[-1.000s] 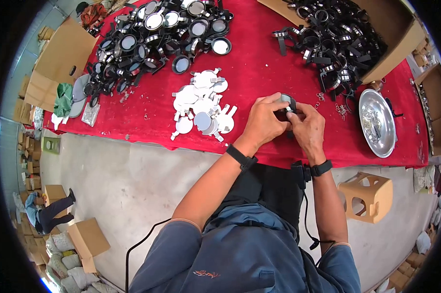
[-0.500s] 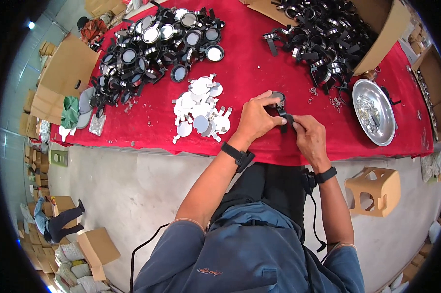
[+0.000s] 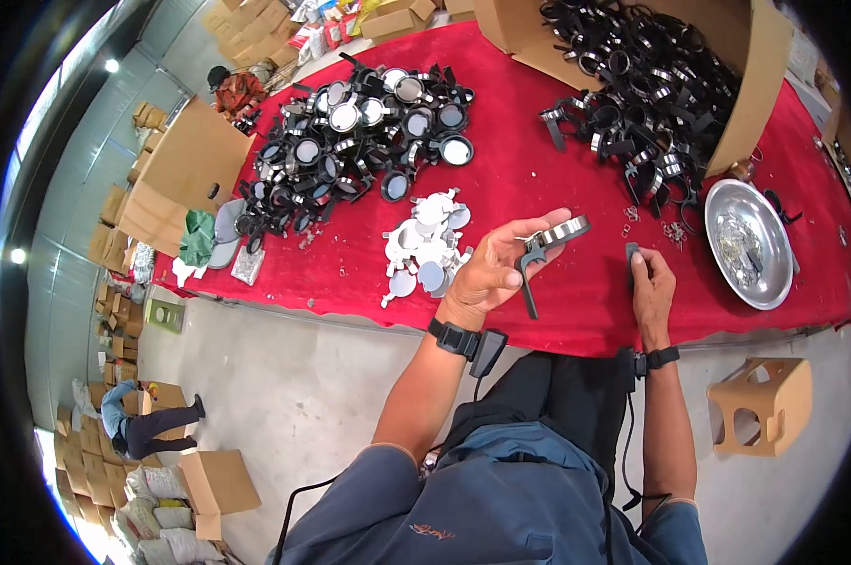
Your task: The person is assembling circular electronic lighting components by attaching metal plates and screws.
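Note:
My left hand (image 3: 496, 268) holds a round black ring part with a silver rim and a long black handle (image 3: 550, 243) above the red table (image 3: 538, 179). My right hand (image 3: 650, 282) rests on the cloth to its right, fingers closed on a small dark piece (image 3: 631, 254). Just left of my left hand lies a small heap of white round discs (image 3: 424, 250). Both wrists wear black bands.
A pile of assembled black rings with mirror faces (image 3: 360, 137) lies at the back left. A cardboard box of black ring parts (image 3: 651, 85) stands at the back right, a silver bowl (image 3: 747, 243) at the right. A cardboard stool (image 3: 762, 405) stands on the floor. Two other people are at the far left.
My hands were together on one part; now they have parted. The left hand lifts the ring part leftward, and the right has dropped to the cloth.

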`<action>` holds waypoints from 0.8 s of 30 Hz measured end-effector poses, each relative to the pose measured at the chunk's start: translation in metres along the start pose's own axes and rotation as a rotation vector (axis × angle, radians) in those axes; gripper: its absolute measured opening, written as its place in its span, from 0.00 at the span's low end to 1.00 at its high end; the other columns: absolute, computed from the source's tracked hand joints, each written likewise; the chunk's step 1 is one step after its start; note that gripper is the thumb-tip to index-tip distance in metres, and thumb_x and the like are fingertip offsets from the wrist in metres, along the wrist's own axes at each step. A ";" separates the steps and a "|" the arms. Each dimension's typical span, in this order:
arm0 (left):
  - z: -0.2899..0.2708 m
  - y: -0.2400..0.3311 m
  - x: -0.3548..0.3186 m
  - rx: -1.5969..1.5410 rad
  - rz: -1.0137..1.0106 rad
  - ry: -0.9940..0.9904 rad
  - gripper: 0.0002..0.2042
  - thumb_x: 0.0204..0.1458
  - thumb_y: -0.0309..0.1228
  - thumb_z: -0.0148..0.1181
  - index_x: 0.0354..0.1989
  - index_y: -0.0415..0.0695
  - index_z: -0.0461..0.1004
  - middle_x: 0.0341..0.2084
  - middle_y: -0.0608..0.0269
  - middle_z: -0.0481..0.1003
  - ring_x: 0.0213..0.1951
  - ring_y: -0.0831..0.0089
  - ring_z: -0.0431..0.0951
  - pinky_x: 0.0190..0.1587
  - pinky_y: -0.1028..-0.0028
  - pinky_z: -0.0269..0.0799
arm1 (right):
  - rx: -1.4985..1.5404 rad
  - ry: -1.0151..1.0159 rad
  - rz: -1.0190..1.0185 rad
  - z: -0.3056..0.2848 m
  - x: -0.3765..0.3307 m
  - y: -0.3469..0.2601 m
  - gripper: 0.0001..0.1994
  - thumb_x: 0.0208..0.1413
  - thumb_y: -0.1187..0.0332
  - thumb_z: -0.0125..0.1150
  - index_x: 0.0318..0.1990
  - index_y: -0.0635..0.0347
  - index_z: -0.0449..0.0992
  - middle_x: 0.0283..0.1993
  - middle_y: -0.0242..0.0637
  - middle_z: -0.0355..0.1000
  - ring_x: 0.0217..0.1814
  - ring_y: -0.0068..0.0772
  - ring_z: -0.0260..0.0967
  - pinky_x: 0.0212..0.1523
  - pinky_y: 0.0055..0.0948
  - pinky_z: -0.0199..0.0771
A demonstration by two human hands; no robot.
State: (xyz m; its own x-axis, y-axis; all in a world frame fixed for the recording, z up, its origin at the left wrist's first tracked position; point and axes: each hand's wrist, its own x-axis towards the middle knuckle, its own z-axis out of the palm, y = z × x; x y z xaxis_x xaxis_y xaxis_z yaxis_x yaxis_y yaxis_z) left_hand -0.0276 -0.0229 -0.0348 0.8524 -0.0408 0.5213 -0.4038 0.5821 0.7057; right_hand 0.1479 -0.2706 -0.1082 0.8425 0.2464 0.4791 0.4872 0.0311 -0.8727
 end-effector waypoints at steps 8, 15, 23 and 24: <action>-0.054 0.052 0.036 1.024 -0.062 0.256 0.31 0.48 0.18 0.79 0.64 0.41 0.84 0.61 0.63 0.83 0.60 0.72 0.82 0.66 0.66 0.79 | -0.276 0.136 -0.007 -0.061 -0.066 0.016 0.11 0.73 0.67 0.63 0.51 0.68 0.84 0.41 0.40 0.83 0.44 0.31 0.78 0.50 0.34 0.78; -0.168 0.191 0.087 1.579 0.410 0.807 0.48 0.59 0.47 0.77 0.80 0.31 0.61 0.75 0.28 0.67 0.80 0.40 0.63 0.81 0.53 0.58 | -0.265 0.087 0.008 -0.058 -0.085 0.014 0.11 0.73 0.67 0.64 0.50 0.69 0.83 0.41 0.42 0.83 0.44 0.35 0.79 0.49 0.36 0.79; 0.028 0.125 0.008 1.108 0.544 0.555 0.13 0.75 0.20 0.47 0.58 0.35 0.79 0.54 0.51 0.83 0.55 0.62 0.86 0.57 0.62 0.85 | -0.279 0.027 -0.040 -0.050 -0.077 0.000 0.11 0.73 0.68 0.63 0.49 0.68 0.83 0.41 0.44 0.83 0.44 0.38 0.81 0.49 0.38 0.79; 0.090 0.126 -0.008 1.321 0.572 0.485 0.09 0.66 0.23 0.56 0.46 0.40 0.83 0.43 0.57 0.85 0.44 0.66 0.85 0.48 0.65 0.82 | -0.250 -0.002 -0.123 -0.041 -0.065 -0.002 0.11 0.73 0.68 0.63 0.49 0.69 0.83 0.41 0.45 0.83 0.44 0.38 0.81 0.49 0.38 0.79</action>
State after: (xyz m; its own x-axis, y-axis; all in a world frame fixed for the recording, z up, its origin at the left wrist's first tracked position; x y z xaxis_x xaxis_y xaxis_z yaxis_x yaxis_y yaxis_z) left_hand -0.1148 -0.0224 0.0928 0.3997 0.3478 0.8481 -0.4828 -0.7066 0.5173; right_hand 0.1017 -0.3260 -0.1338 0.7731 0.2572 0.5798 0.6277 -0.1787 -0.7577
